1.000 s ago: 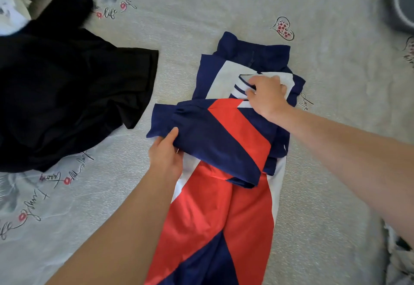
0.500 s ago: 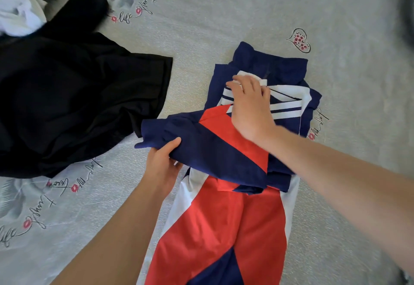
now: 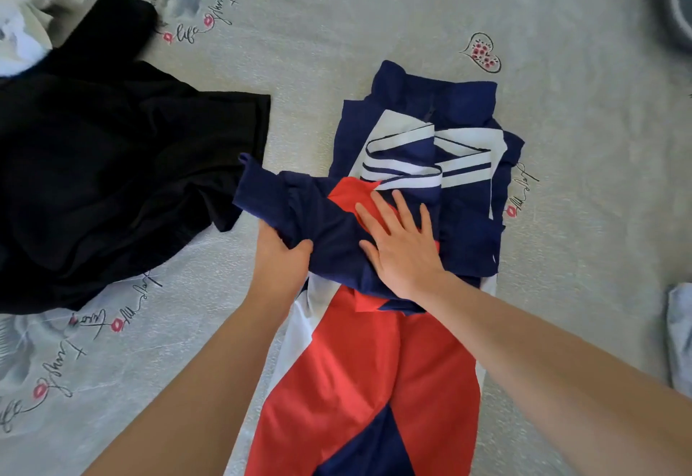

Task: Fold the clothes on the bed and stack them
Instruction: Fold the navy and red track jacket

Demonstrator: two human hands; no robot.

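**A:** So what changed in that last second? The jacket (image 3: 378, 355) was lying mid-bed (image 3: 374, 18), collar at the far end, right?

**B:** Yep. The right hand (image 3: 402, 247) had been up at the far striped part, then slid near and left, ending flat on the sleeve folded across the middle. Looked to me like smoothing that fold down, so I'd guess the sleeves were about done and the near red half still needed folding up.

**A:** And the hands themselves?

**B:** Right one was spread wide, fingers straight, just pressing, holding nothing. Left hand (image 3: 281, 262) kept gripping the sleeve's left edge, thumb on top.

**A:** Other clothes?

**B:** Black garment (image 3: 112, 176) was unfolded on the left, white cloth (image 3: 33, 7) at the far left corner. No stack yet.
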